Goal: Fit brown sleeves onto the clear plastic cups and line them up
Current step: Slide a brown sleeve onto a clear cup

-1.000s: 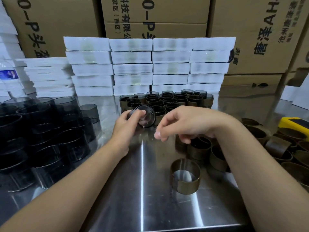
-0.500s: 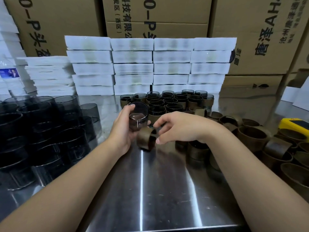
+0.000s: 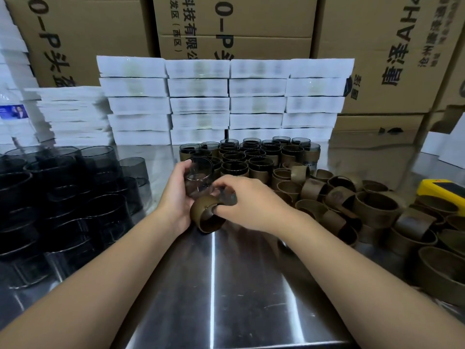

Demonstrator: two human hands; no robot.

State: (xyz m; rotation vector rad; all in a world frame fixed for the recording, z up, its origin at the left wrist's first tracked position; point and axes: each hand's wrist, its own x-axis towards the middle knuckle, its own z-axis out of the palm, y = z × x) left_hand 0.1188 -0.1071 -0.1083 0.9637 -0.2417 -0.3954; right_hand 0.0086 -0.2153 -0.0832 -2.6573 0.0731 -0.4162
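- Moved since 1 s ago: brown paper ring sleeve [image 3: 205, 219] now up in R hand [image 3: 249, 201], just under base of clear round plastic cup [image 3: 198, 176];
- far L: stacked bare dark-tinted cups [image 3: 57, 197] on shiny steel table [image 3: 214, 285];
- L hand [image 3: 176, 197]: fingers curled round the cup, tilted, above table centre;
- R hand: thumb + fingers pinch sleeve rim;
- behind: rows of sleeved cups [image 3: 251, 159]; R: loose brown sleeves [image 3: 352, 205] in a heap

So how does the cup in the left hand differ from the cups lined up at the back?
The held cup is bare; the lined-up cups wear brown sleeves. The held cup is tilted in the left hand; the lined-up cups stand upright on the table. Both are clear, smoky plastic of the same shape.
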